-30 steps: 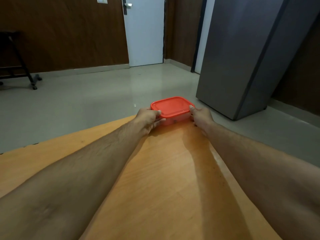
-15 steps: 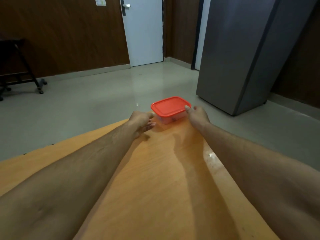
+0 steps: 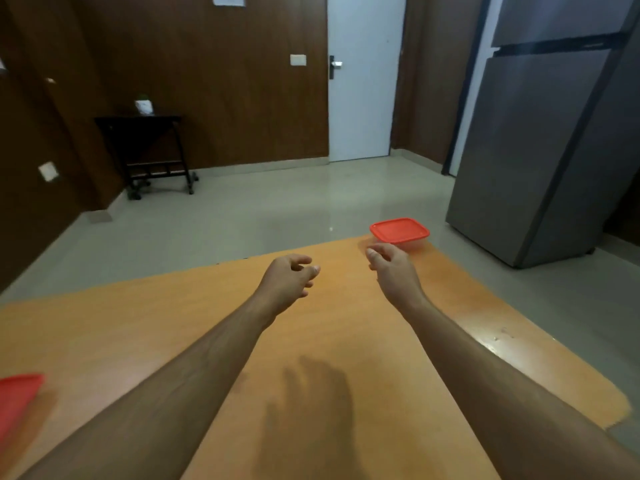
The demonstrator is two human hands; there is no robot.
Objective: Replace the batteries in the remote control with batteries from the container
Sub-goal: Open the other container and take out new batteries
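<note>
A clear container with a red lid (image 3: 399,231) stands closed at the far right corner of the orange table (image 3: 332,341). My right hand (image 3: 393,270) hovers just in front of it, fingers loosely curled, holding nothing and apart from the container. My left hand (image 3: 289,280) hangs over the table's middle, fingers half curled and empty. No remote control or batteries are visible.
A red flat object (image 3: 17,400) pokes in at the table's left edge. Beyond the table lie a grey floor, a grey refrigerator (image 3: 540,140) at right, a white door (image 3: 363,81) and a black stand (image 3: 149,150) at back left.
Both hands let go of the red-lidded container and drew back toward me. The view swung left and up, so the container now sits to the right.
</note>
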